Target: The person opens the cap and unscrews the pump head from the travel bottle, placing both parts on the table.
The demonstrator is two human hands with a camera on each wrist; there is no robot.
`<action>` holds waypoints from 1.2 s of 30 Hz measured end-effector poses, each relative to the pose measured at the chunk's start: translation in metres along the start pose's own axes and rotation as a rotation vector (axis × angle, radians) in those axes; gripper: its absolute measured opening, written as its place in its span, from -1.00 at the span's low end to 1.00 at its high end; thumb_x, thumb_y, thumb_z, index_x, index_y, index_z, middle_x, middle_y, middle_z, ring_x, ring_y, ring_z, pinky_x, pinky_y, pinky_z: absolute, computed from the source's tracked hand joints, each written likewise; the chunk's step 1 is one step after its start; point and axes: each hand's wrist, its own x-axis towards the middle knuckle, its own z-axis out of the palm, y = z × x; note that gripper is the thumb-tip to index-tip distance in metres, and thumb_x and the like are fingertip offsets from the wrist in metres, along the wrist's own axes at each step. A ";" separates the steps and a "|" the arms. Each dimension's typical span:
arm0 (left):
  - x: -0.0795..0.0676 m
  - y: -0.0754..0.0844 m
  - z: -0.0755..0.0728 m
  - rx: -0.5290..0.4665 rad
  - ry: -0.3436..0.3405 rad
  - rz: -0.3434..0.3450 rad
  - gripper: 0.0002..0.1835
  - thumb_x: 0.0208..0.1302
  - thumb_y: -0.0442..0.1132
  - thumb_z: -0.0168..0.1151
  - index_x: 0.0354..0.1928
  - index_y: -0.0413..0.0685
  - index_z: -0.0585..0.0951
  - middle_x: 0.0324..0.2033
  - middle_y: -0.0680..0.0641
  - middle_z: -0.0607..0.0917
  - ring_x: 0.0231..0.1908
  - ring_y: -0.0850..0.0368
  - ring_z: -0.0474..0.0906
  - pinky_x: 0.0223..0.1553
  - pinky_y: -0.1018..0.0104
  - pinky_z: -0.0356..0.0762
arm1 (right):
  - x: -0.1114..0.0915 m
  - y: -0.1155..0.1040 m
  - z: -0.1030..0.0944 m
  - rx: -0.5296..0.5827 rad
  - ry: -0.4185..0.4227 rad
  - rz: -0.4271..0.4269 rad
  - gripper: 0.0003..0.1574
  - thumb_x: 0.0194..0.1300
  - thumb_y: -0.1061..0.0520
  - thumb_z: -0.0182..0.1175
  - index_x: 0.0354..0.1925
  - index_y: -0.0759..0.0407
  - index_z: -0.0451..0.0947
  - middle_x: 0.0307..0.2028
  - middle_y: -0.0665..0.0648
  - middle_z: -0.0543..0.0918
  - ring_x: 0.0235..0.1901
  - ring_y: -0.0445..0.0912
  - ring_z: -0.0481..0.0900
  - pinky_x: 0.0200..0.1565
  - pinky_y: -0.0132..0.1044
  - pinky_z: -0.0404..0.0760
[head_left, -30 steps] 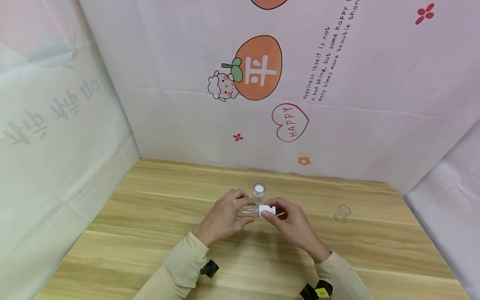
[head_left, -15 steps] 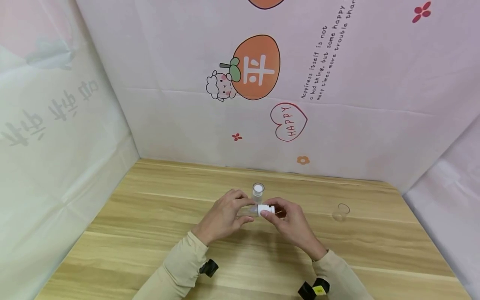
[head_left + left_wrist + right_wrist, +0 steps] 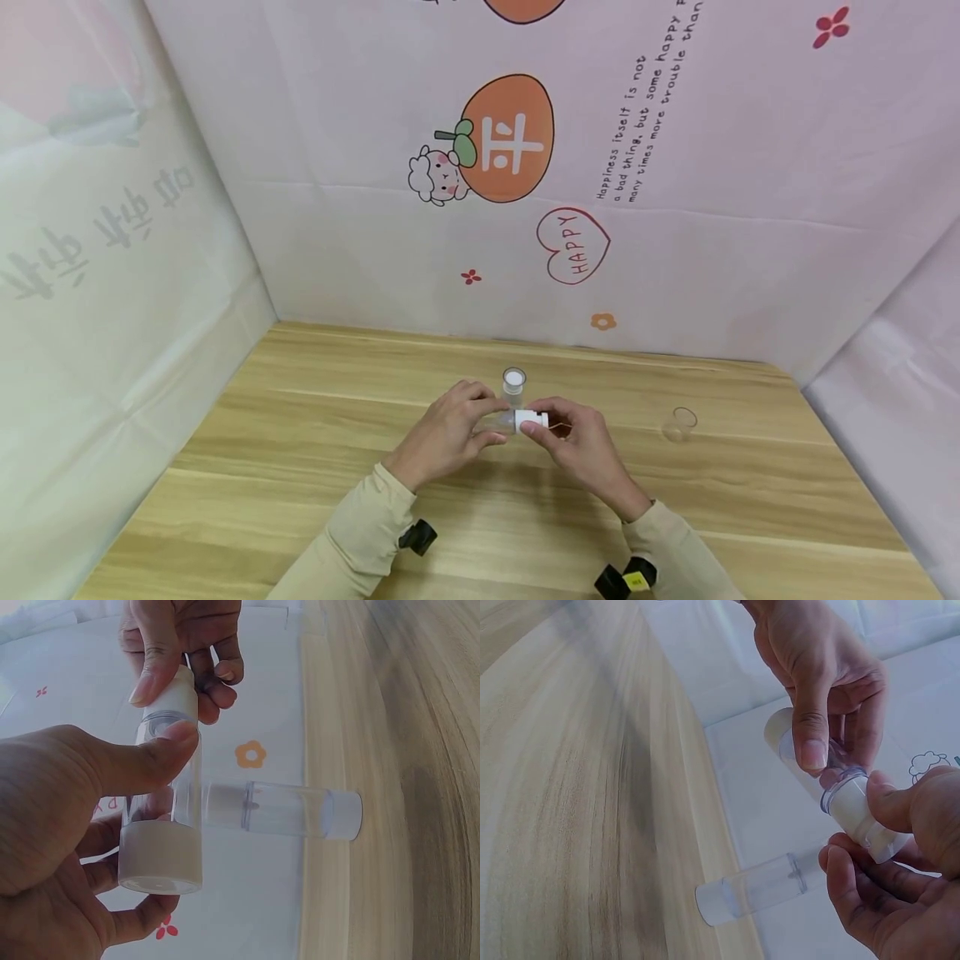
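Note:
Held sideways above the table is a clear bottle [image 3: 160,855] with a white base and a white top piece [image 3: 529,421]. My left hand [image 3: 448,435] grips its transparent body, thumb on one side and fingers on the other. From the opposite end, my right hand [image 3: 587,443] pinches the white top piece between thumb and fingers. In the right wrist view a clear ring joins the body to that white piece. Just behind the hands a second, similar bottle [image 3: 763,889] stands upright on the table.
On the wooden table [image 3: 300,483], to the right, stands a small transparent cap [image 3: 678,427]. A printed fabric backdrop [image 3: 360,250] rises along the table's far edge, with more fabric at both sides.
The head view has shifted slightly. Both hands keep their hold on the bottle in nearly the same place, and the second bottle and the transparent cap stay where they were.

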 end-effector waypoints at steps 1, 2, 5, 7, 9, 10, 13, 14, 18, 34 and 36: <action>0.000 0.000 0.000 -0.001 0.000 0.001 -0.60 0.18 -0.18 0.51 0.06 -0.12 0.72 -0.14 -0.01 0.66 -0.10 0.09 0.54 -0.08 0.19 0.57 | 0.000 0.000 0.000 0.000 0.000 0.002 -0.79 0.27 0.21 0.43 -0.13 0.26 0.71 -0.40 0.02 0.69 -0.43 -0.12 0.63 -0.32 -0.31 0.65; 0.000 0.000 0.000 -0.002 0.000 0.002 -0.60 0.19 -0.18 0.51 0.06 -0.12 0.72 -0.14 -0.01 0.66 -0.10 0.09 0.54 -0.08 0.20 0.57 | 0.000 0.000 0.000 0.002 0.000 0.006 -0.79 0.27 0.21 0.43 -0.13 0.27 0.71 -0.40 0.03 0.69 -0.42 -0.12 0.63 -0.32 -0.32 0.65; -0.001 -0.001 0.000 -0.012 0.000 0.006 -0.59 0.19 -0.18 0.51 0.07 -0.12 0.71 -0.14 -0.04 0.67 -0.10 0.09 0.54 -0.08 0.19 0.57 | 0.000 -0.001 0.001 0.004 -0.001 0.015 -0.77 0.26 0.22 0.43 -0.12 0.29 0.71 -0.38 0.04 0.70 -0.41 -0.11 0.64 -0.31 -0.32 0.66; -0.001 -0.001 0.000 -0.018 0.000 0.009 -0.60 0.19 -0.19 0.51 0.07 -0.13 0.71 -0.14 -0.06 0.67 -0.10 0.08 0.53 -0.08 0.19 0.57 | 0.000 -0.001 0.001 0.002 0.001 0.018 -0.77 0.26 0.23 0.44 -0.12 0.30 0.71 -0.38 0.04 0.70 -0.41 -0.10 0.64 -0.31 -0.32 0.66; -0.001 -0.001 0.000 -0.020 -0.001 0.010 -0.60 0.18 -0.20 0.51 0.07 -0.14 0.71 -0.14 -0.07 0.67 -0.10 0.08 0.53 -0.08 0.19 0.57 | 0.000 -0.001 0.002 -0.003 0.004 0.013 -0.77 0.25 0.23 0.44 -0.13 0.29 0.71 -0.39 0.04 0.69 -0.43 -0.11 0.63 -0.34 -0.33 0.64; -0.002 -0.001 -0.001 -0.019 -0.002 0.009 -0.59 0.18 -0.20 0.51 0.07 -0.14 0.71 -0.14 -0.07 0.67 -0.10 0.08 0.53 -0.08 0.19 0.57 | 0.000 -0.001 0.002 -0.007 0.006 0.008 -0.77 0.25 0.23 0.44 -0.13 0.29 0.71 -0.40 0.03 0.68 -0.44 -0.11 0.61 -0.36 -0.34 0.63; -0.002 -0.001 -0.001 -0.018 -0.004 0.008 -0.60 0.18 -0.20 0.51 0.06 -0.14 0.71 -0.14 -0.06 0.67 -0.11 0.08 0.53 -0.09 0.20 0.57 | 0.000 0.000 0.003 -0.018 0.011 -0.004 -0.77 0.25 0.22 0.44 -0.13 0.29 0.71 -0.43 0.02 0.66 -0.49 -0.14 0.56 -0.43 -0.36 0.56; -0.002 -0.001 -0.001 -0.013 -0.005 0.009 -0.60 0.18 -0.19 0.51 0.06 -0.14 0.71 -0.14 -0.05 0.67 -0.11 0.08 0.53 -0.08 0.21 0.56 | 0.000 0.000 0.003 -0.021 0.012 -0.007 -0.76 0.25 0.21 0.44 -0.13 0.30 0.71 -0.44 0.02 0.65 -0.50 -0.15 0.55 -0.45 -0.36 0.54; -0.002 -0.002 -0.002 -0.021 -0.014 0.002 -0.60 0.18 -0.20 0.51 0.06 -0.14 0.71 -0.14 -0.05 0.67 -0.11 0.08 0.54 -0.08 0.20 0.57 | 0.000 0.000 0.003 -0.018 0.013 -0.020 -0.73 0.25 0.21 0.44 -0.12 0.33 0.70 -0.41 0.04 0.67 -0.47 -0.15 0.58 -0.42 -0.36 0.58; -0.002 -0.003 -0.003 -0.073 -0.031 -0.033 -0.58 0.22 -0.18 0.48 0.10 -0.16 0.70 -0.11 -0.05 0.68 -0.08 0.09 0.54 -0.06 0.18 0.57 | 0.000 -0.002 0.003 0.049 -0.004 -0.069 -0.67 0.20 0.32 0.44 -0.04 0.25 0.66 -0.21 0.10 0.71 -0.21 0.09 0.66 -0.16 -0.20 0.70; -0.002 -0.003 -0.003 -0.075 -0.033 -0.031 -0.58 0.23 -0.17 0.48 0.10 -0.16 0.70 -0.12 -0.06 0.69 -0.08 0.08 0.54 -0.06 0.18 0.57 | 0.000 -0.003 0.003 0.051 -0.009 -0.080 -0.66 0.21 0.32 0.44 -0.03 0.24 0.65 -0.19 0.10 0.70 -0.20 0.09 0.65 -0.15 -0.17 0.70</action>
